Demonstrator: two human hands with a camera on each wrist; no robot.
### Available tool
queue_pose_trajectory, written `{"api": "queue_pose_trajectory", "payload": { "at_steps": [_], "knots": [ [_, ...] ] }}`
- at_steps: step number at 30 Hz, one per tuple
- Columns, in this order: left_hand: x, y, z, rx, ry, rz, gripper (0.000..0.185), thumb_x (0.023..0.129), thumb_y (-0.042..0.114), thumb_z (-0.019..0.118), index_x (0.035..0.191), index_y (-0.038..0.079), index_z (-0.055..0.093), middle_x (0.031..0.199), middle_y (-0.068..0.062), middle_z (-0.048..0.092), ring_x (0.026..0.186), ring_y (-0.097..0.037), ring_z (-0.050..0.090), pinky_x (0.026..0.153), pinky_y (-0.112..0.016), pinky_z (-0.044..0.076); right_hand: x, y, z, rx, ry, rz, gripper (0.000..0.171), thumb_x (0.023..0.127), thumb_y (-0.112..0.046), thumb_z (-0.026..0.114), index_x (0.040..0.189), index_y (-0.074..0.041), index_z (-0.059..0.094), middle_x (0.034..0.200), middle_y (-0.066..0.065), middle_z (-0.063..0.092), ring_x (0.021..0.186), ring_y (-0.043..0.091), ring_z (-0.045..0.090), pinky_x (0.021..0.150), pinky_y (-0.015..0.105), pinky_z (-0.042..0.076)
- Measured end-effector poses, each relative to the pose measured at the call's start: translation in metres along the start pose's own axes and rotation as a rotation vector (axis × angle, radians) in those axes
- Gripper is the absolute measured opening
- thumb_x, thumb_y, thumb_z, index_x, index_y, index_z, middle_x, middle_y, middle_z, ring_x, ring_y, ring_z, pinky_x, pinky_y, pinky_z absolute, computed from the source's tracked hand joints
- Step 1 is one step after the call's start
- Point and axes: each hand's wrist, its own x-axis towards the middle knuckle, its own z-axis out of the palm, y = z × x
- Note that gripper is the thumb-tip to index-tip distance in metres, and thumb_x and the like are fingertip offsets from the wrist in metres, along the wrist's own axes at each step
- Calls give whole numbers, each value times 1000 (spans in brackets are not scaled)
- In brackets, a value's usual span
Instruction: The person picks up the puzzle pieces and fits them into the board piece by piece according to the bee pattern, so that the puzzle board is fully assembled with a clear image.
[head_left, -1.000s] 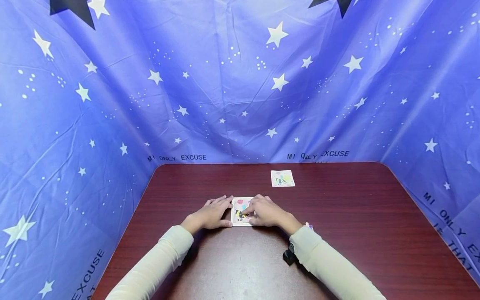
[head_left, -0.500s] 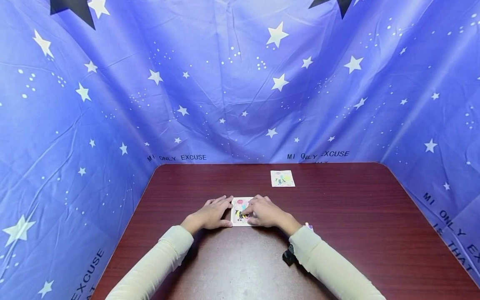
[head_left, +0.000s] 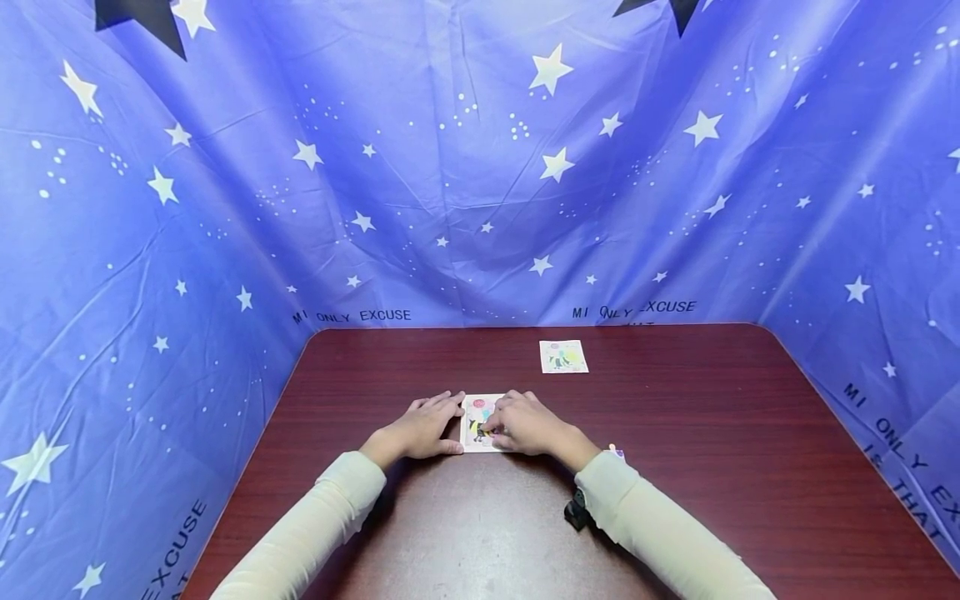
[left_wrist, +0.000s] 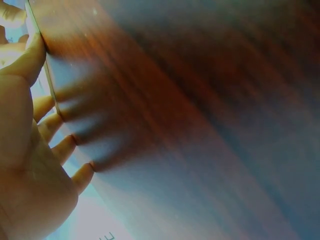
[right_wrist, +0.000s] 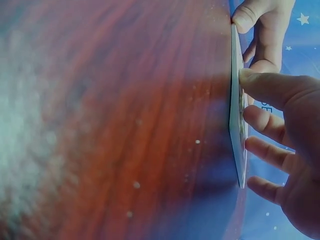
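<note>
A flat, square picture board with a bee and a round red spot lies on the table before me. My left hand rests at its left edge, thumb at the near corner and fingers at the far one. In the left wrist view, the fingertips of that hand come down to the tabletop beside the board. My right hand covers the board's right part. The right wrist view has its thumb and spread fingertips against the face of the thin board.
A paler square card with a similar bee picture lies farther back, right of centre. The dark red wooden table meets a blue star-printed curtain at the back and sides. A small black object sits under my right cuff.
The right index finger has drawn back and bent slightly on the board. The left hand and both pictures stay in place; the head view has shifted a little.
</note>
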Motion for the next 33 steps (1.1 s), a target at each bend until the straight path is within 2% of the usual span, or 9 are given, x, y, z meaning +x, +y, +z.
{"api": "queue_pose_trajectory", "payload": {
  "at_steps": [13,22,30,33],
  "knots": [
    [0,2,-1,-9,-3,4,65,93,51,68,140,10,52,167,-11,31,154,-36,30,117,-60,31,-2,0,0,-33,19,0,28,89,-34,75,116,-29,78,107,-5,71,112,20,61,86,40,49],
    [-2,1,-2,-13,5,-3,64,92,50,70,139,10,53,166,-12,33,154,-36,31,117,-60,31,0,-5,-2,-123,25,-28,22,91,-34,71,112,-33,80,96,-4,68,101,21,64,79,39,49],
    [-1,3,-2,-17,5,1,65,92,50,69,141,9,53,166,-13,33,154,-37,30,117,-61,31,1,-9,1,-177,107,-44,14,88,-34,75,100,-33,83,91,-7,72,94,21,68,69,35,49],
    [0,0,2,-24,16,2,67,92,51,69,142,9,52,167,-12,31,155,-36,29,118,-61,30,1,-10,1,-170,123,-40,12,88,-34,76,97,-33,83,92,-7,73,95,21,69,69,36,51]
  ]
}}
